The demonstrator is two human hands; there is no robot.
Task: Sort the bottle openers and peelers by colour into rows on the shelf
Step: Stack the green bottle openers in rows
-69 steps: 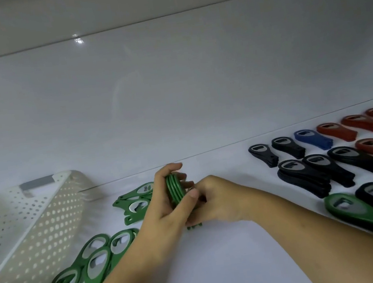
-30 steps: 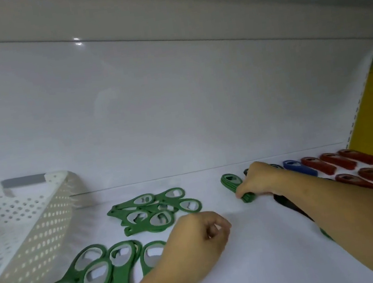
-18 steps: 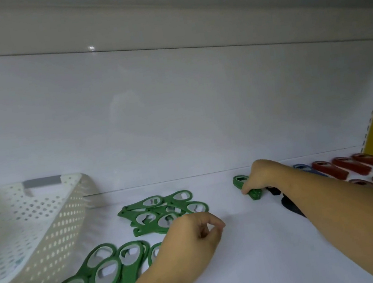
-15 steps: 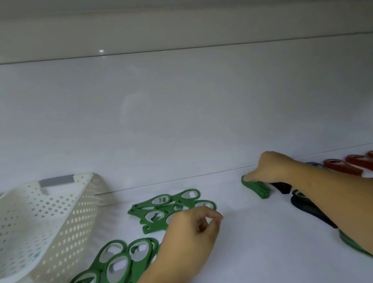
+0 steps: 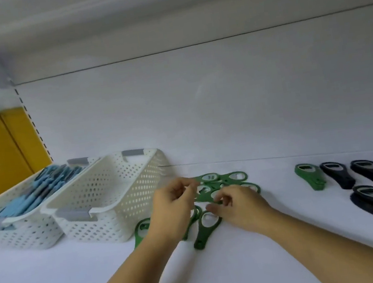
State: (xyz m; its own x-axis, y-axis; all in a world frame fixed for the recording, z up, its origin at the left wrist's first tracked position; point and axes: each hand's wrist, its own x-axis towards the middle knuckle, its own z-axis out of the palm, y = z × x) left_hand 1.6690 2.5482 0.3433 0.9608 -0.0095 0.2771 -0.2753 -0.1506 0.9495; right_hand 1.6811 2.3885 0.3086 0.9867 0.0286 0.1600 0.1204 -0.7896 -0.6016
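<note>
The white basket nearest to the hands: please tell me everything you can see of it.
The white basket looks like plastic, its walls pierced with rows of small holes. A grey grip sits on its near rim, another on its far rim. It stands upright on the white shelf, far end near the back wall, beside a like basket that holds light blue tools. What shows of its inside looks empty.

Smooth matt plastic on the green openers (image 5: pixel 225 181), w/ dull grey metal-looking inserts in the heads. The black openers (image 5: pixel 335 174) are matt dark plastic, same inserts. 2 white baskets (image 5: pixel 121 199): perforated plastic, slight sheen, grey handle strips. The shelf (image 5: pixel 225 276) & back panel (image 5: pixel 222 99) are smooth white, faintly glossy.
</note>
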